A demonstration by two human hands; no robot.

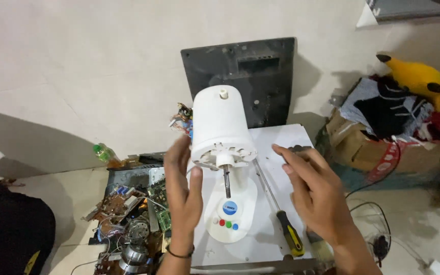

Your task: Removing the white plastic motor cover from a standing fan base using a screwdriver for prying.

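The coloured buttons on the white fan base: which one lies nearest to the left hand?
The red button. It is the leftmost coloured one, closest to the left hand; the green button and blue button follow rightward.

A small white counter (pixel 281 140) carries a white fan base (pixel 230 216) with coloured buttons and a long screwdriver (pixel 276 206) — black-and-yellow handle nearest the viewer — lying just beside it.

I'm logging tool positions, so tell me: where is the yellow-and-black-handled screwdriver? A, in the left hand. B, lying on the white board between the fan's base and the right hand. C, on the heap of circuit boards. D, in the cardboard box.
B: the screwdriver lies flat on the white board, right of the fan base and beside the right hand, which holds nothing.
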